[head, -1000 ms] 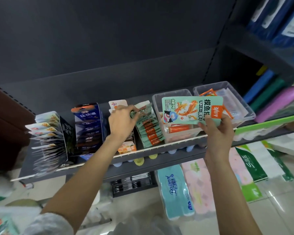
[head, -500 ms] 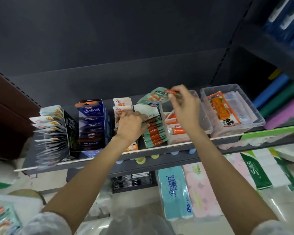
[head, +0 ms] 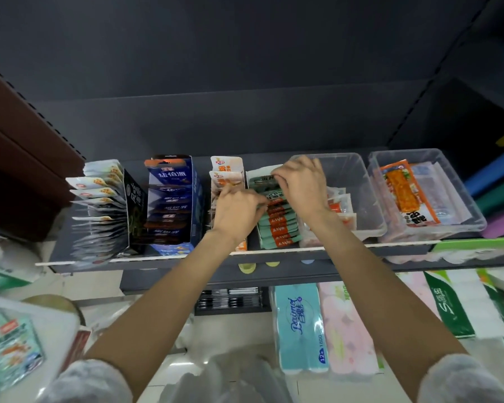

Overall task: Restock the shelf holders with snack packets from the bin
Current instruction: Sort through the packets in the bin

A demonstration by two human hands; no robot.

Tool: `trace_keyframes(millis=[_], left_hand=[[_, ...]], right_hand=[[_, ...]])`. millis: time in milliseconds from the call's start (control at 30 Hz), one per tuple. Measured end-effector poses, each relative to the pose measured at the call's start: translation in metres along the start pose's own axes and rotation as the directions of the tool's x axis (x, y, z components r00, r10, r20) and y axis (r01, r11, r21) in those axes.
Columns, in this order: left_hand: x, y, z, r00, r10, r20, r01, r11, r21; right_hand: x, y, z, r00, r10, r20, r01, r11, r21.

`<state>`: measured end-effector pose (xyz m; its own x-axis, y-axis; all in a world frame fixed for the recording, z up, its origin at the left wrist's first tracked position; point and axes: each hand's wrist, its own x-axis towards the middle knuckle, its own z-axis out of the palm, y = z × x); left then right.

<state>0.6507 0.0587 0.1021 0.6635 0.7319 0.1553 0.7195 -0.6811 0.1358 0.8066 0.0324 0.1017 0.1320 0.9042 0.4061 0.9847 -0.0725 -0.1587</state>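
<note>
Both hands are up at the dark shelf (head: 274, 264), working at the row of green snack packets (head: 278, 225) that stands just right of centre. The left hand (head: 239, 210) has its fingers curled in against the near left side of that row, its thumb toward the packets; whether it truly grips one or only steadies them I cannot tell. The right hand (head: 301, 181), at about one o'clock from the left, has its fingertips bent down and pinching the top edge of the rearmost green packet (head: 259, 177), which stands at the back of the row.

At nine o'clock from the row stand the white-and-orange packets (head: 226, 173), then a blue carton holder (head: 172, 205), then a fanned stack of silver-white packets (head: 99, 205) at the shelf's left end. At three o'clock sits a clear plastic bin (head: 361, 205) with some white and orange packets lying in it, and beyond it a second clear bin (head: 454, 199) holding a long orange packet (head: 405, 193).

Below the shelf, at six o'clock, lie packs of tissue rolls (head: 300, 327). At eight o'clock, low in the corner, more green packets (head: 9, 347) show, blurred.
</note>
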Motion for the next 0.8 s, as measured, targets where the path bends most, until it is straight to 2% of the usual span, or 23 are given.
trace_keyframes(millis=[67,233,300,400,467,567,667,733,800], left_hand=[[0.0,0.0,-0.001,1.0,-0.005,0.007,0.005,1.0,-0.001],[-0.001,0.0,-0.001,1.0,-0.028,0.015,0.028,0.997,-0.065],[-0.004,-0.002,-0.004,0.999,-0.051,-0.008,0.049,0.986,-0.16],[-0.017,-0.01,-0.018,0.99,-0.097,-0.102,0.059,0.944,-0.326],[-0.035,-0.019,-0.032,0.97,-0.16,-0.185,0.056,0.881,-0.47],[-0.078,-0.041,-0.054,0.91,-0.32,-0.263,0.081,0.761,-0.643],[-0.138,-0.075,-0.071,0.853,-0.444,-0.274,0.098,0.651,-0.753],[-0.183,-0.11,-0.076,0.871,-0.439,-0.22,0.175,0.696,-0.696],[-0.232,-0.149,-0.076,0.912,-0.396,-0.105,0.285,0.797,-0.532]], right_hand=[[0.0,-0.001,0.002,0.995,-0.004,0.097,0.01,0.998,-0.067],[-0.005,0.003,0.001,0.986,0.013,0.164,-0.019,0.999,0.034],[-0.013,0.002,-0.004,0.989,0.08,0.128,-0.101,0.981,0.167],[-0.03,-0.006,-0.018,0.976,0.216,-0.017,-0.195,0.911,0.363],[-0.044,-0.023,-0.033,0.954,0.284,-0.093,-0.205,0.848,0.49],[-0.065,-0.066,-0.053,0.938,0.321,-0.134,-0.157,0.735,0.659],[-0.085,-0.122,-0.055,0.972,0.227,-0.063,-0.105,0.658,0.746],[-0.097,-0.162,-0.045,0.996,0.084,0.039,-0.084,0.654,0.751],[-0.108,-0.203,-0.03,0.986,-0.07,0.15,-0.064,0.675,0.735]])
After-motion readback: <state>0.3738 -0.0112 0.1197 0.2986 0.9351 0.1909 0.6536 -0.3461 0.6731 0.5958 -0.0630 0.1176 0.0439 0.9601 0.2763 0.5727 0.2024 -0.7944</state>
